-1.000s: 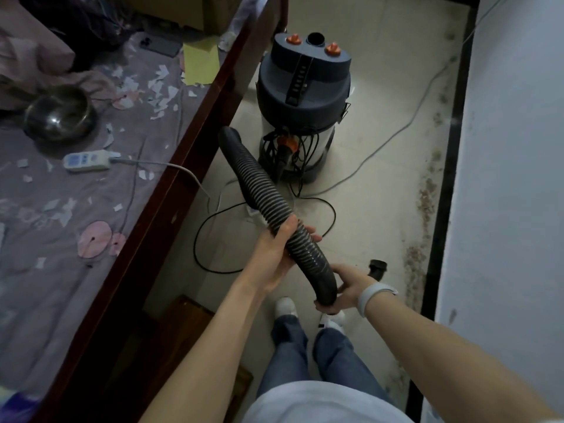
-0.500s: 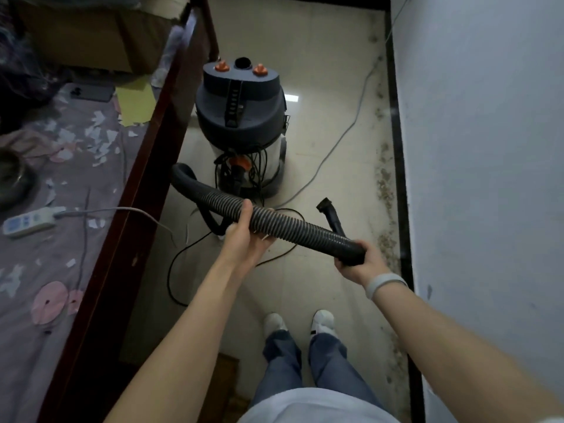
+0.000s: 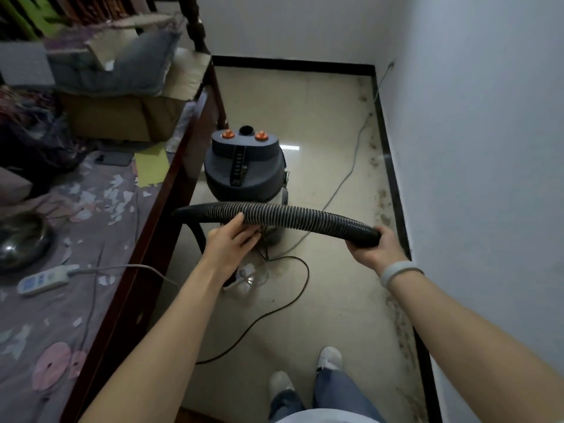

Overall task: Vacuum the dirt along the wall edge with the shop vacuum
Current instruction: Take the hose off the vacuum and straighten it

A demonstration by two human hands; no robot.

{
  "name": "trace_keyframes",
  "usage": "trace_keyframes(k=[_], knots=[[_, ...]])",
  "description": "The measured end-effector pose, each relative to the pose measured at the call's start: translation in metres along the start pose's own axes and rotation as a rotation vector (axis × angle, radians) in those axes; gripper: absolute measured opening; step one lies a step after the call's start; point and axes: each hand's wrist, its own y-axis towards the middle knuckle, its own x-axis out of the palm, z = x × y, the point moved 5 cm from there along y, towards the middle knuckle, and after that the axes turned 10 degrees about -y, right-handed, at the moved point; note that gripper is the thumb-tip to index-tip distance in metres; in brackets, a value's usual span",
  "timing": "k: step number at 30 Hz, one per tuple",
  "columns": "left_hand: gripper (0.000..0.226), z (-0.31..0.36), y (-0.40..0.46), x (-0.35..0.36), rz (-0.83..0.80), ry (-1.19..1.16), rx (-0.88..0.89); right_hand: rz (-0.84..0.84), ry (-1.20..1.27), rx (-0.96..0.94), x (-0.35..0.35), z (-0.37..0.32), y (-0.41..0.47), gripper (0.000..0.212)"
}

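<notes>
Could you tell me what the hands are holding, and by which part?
Both hold the vacuum hose. The right hand grips its smooth end cuff; the left hand supports the ribbed middle from below, thumb over the top.

Hose (image 3: pixel 293 215): ribbed black plastic with a slight sheen, ending in a smooth matt cuff. Shop vacuum (image 3: pixel 245 166): matt grey plastic top over a polished metal drum. Floor (image 3: pixel 305 117): smooth glossy tile — it reflects a light — with rough dark dirt (image 3: pixel 386 190) along the wall edge. Bed frame (image 3: pixel 158 233): lacquered dark wood. Bedsheet (image 3: pixel 100 239): matt cloth strewn with paper scraps. Bowl (image 3: pixel 21 242): shiny metal. Box (image 3: pixel 122 117): matt cardboard.
</notes>
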Motion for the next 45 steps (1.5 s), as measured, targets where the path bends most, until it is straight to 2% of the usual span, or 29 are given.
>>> trace_keyframes(k=[3, 5, 7, 8, 10, 15, 17, 21, 24, 26, 29, 32, 36, 39, 42, 45], knots=[[0.067, 0.025, 0.02, -0.002, 0.101, 0.388, 0.123, -0.064, -0.19, -0.024, 0.026, -0.022, 0.009, 0.013], [0.095, 0.043, 0.039, -0.001, 0.095, 0.9, 0.235, -0.103, -0.357, -0.047, 0.041, -0.034, 0.015, 0.008], [0.108, 0.046, 0.06, 0.004, -0.012, 1.418, 0.275, -0.114, -0.511, -0.095, 0.058, -0.045, 0.02, 0.009], [0.11, 0.041, 0.069, 0.007, -0.085, 1.605, 0.238, -0.127, -0.573, -0.115, 0.068, -0.052, 0.023, 0.012], [0.102, 0.027, 0.083, 0.013, -0.211, 1.818, 0.117, -0.171, -0.624, -0.111, 0.089, -0.064, 0.028, 0.012], [0.045, 0.024, 0.107, 0.023, -0.271, 1.988, 0.121, -0.267, -0.787, -0.12, 0.12, -0.102, 0.037, 0.011], [0.039, 0.027, 0.104, 0.019, -0.229, 1.929, 0.135, -0.302, -0.797, -0.138, 0.128, -0.112, 0.042, 0.016], [0.064, 0.023, 0.063, 0.022, -0.128, 1.738, 0.189, -0.363, -0.703, -0.128, 0.152, -0.117, 0.045, 0.028], [0.045, 0.011, 0.031, 0.025, -0.079, 1.425, 0.217, -0.427, -0.582, -0.112, 0.174, -0.113, 0.044, 0.031], [0.03, 0.007, 0.013, 0.032, -0.049, 1.206, 0.247, -0.456, -0.607, -0.178, 0.188, -0.108, 0.039, 0.029], [0.022, 0.01, -0.009, 0.043, -0.025, 0.831, 0.263, -0.526, -0.694, -0.259, 0.197, -0.087, 0.02, 0.026], [0.014, 0.016, -0.024, 0.047, -0.022, 0.557, 0.264, -0.537, -0.775, -0.269, 0.172, -0.043, -0.001, 0.025], [0.016, 0.019, -0.038, 0.033, 0.008, 0.366, 0.264, -0.602, -1.199, -0.265, 0.085, 0.049, -0.015, 0.048], [0.022, 0.019, -0.046, 0.018, 0.034, 0.247, 0.221, -0.807, -1.487, -0.204, 0.037, 0.117, -0.026, 0.067], [0.023, 0.02, -0.053, 0.012, 0.048, 0.067, 0.173, -0.998, -1.569, -0.203, 0.032, 0.162, -0.044, 0.071], [0.028, 0.022, -0.061, 0.002, 0.11, -0.053, 0.184, -1.004, -1.532, -0.246, 0.034, 0.178, -0.058, 0.071]])
